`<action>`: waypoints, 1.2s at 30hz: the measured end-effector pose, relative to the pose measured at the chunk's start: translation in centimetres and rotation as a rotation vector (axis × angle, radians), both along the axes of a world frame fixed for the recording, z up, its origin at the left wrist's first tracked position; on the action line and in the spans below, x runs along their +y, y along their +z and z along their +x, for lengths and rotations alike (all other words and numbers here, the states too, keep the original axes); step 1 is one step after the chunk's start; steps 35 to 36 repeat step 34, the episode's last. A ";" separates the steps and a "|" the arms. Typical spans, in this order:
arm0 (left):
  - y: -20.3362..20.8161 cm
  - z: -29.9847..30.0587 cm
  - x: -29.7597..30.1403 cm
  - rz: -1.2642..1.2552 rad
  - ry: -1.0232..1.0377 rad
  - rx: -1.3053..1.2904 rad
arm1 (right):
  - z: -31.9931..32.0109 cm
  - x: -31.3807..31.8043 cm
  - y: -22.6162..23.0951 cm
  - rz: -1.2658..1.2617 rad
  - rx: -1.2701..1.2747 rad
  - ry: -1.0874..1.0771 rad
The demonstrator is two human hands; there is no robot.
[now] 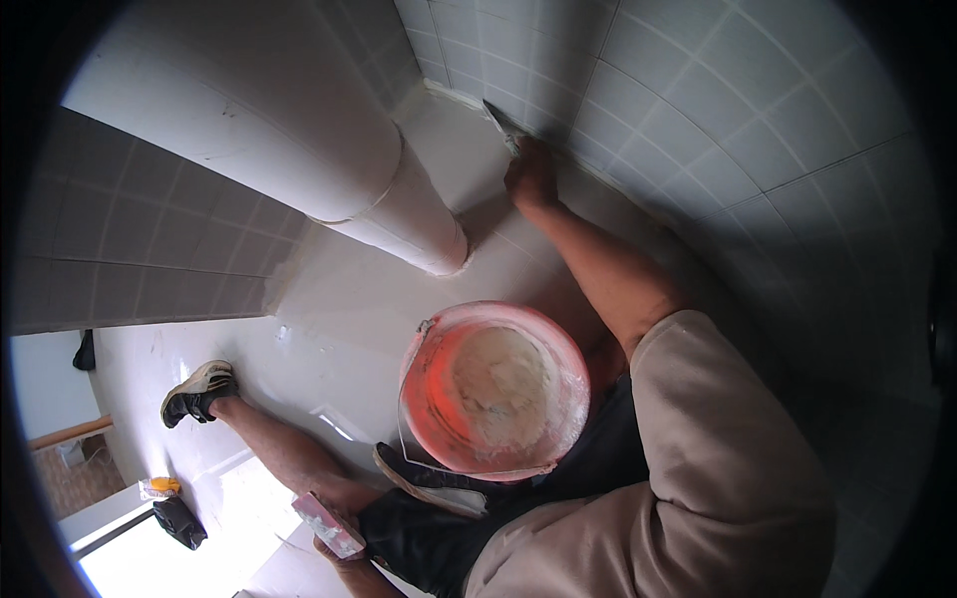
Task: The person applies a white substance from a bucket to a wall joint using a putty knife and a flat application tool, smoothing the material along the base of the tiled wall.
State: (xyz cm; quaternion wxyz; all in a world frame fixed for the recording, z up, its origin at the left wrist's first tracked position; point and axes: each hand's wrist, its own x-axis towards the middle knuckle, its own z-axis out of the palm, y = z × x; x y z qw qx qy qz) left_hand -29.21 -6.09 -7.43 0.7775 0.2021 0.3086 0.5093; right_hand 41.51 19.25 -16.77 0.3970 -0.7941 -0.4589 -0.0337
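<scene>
My right hand (532, 177) reaches forward, closed round a putty knife (498, 122) whose blade lies at the joint between the tiled wall and the floor. In the lower left, by my bent knee, my left hand (339, 554) is closed on a flat pink block (327, 522) smeared with white paste. Between my legs and the wall stands a red bucket (431, 404), its inside coated in pale residue. Off-white paste (501, 384) fills its lower part, and its wire handle hangs down on the left.
A thick white pipe (349, 169) rises from the floor ahead. Grey tiled walls (688, 120) close in on the right and far left. A black bag (179, 523) and a yellow-and-white packet (159, 487) lie at the lower left, near a bright opening.
</scene>
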 end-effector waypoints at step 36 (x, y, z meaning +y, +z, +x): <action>-1.1 -2.1 0.3 -0.049 -0.045 -0.107 | 12.1 -38.8 3.3 -0.318 0.143 -0.088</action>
